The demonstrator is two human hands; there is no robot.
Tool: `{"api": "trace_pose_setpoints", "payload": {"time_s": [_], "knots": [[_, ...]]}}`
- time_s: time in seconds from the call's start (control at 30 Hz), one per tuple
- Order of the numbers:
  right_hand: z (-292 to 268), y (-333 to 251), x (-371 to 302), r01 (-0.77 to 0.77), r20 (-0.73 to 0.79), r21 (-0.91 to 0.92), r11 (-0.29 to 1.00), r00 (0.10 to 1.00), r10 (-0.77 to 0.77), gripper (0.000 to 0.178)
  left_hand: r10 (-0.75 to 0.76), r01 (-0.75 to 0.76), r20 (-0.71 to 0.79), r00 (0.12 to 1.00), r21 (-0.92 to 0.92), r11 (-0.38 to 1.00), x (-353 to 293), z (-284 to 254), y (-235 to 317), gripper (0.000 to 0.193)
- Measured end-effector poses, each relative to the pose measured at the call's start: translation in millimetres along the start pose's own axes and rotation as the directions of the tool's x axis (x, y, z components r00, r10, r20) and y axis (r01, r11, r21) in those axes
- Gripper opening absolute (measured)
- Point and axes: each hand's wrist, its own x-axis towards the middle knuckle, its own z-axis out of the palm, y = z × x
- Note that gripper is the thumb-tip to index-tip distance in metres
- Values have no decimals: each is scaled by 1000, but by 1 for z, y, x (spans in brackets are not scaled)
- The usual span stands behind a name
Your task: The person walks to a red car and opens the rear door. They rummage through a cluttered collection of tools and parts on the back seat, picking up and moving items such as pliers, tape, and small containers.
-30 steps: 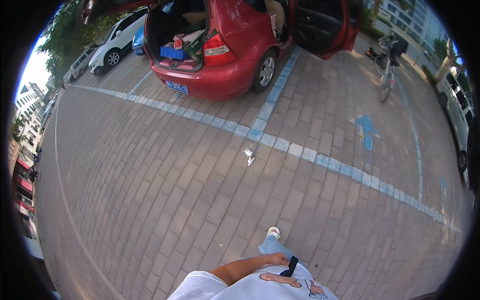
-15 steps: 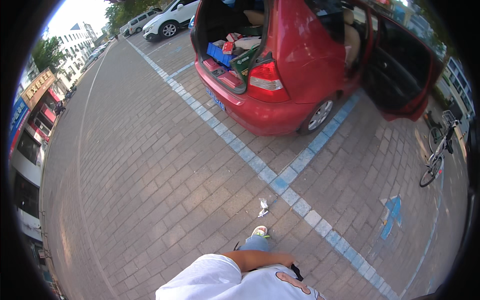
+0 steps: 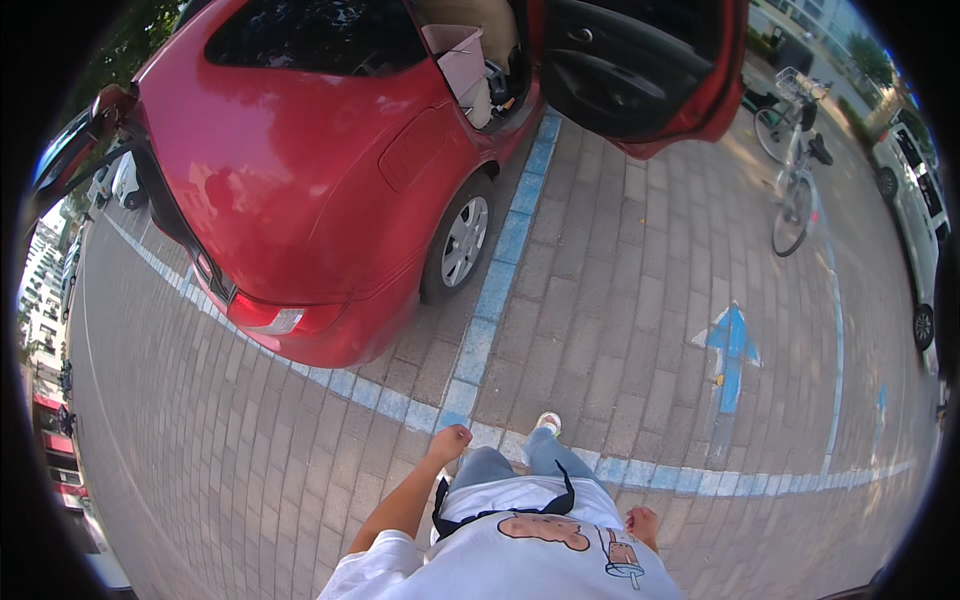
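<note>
My left hand [image 3: 452,441] hangs out ahead of my body, fingers curled into a loose fist, with nothing visible in it. Close by my right hip, my right hand [image 3: 643,522] is also curled and shows nothing held; part of it is foreshortened. Neither hand touches the red car [image 3: 320,150], which stands ahead and to the left. Its rear side door [image 3: 635,70] is swung wide, and the raised tailgate shows at the far left. Through the side doorway a pale pink bin [image 3: 458,62] sits beside the seat. A black strap [image 3: 500,522] crosses my waist.
Blue painted lines [image 3: 495,290] cross the brick paving around the car and under my feet. A blue arrow [image 3: 732,350] is painted to the right. Further off stand a bicycle [image 3: 797,190] and a light-coloured parked vehicle [image 3: 912,210].
I have stepped forward and turned right, from behind the car toward its rear corner and side door. The cargo area has left view. Both hands now show at my sides.
</note>
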Motion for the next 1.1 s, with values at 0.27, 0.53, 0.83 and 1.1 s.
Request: {"api": "trace_pose_setpoints", "payload": {"time_s": [0.27,0.53,0.83,1.1], "knots": [[23,-505,191,585,60,-60,809,811,-582,17,364,-606,-484,796,-626,491,30,-239,304,29],[92,-567,279,522,302,-128,844,831,-468,15,950,-791,-299,-90,-558,-250,83,-376,612,24],[91,-685,356,514,486,-255,819,800,-351,20,829,-857,-484,281,-515,-10,178,-367,731,17],[53,-759,436,651,676,-362,667,676,-293,20,858,-916,-512,41,-362,-173,251,-362,785,20]]}}
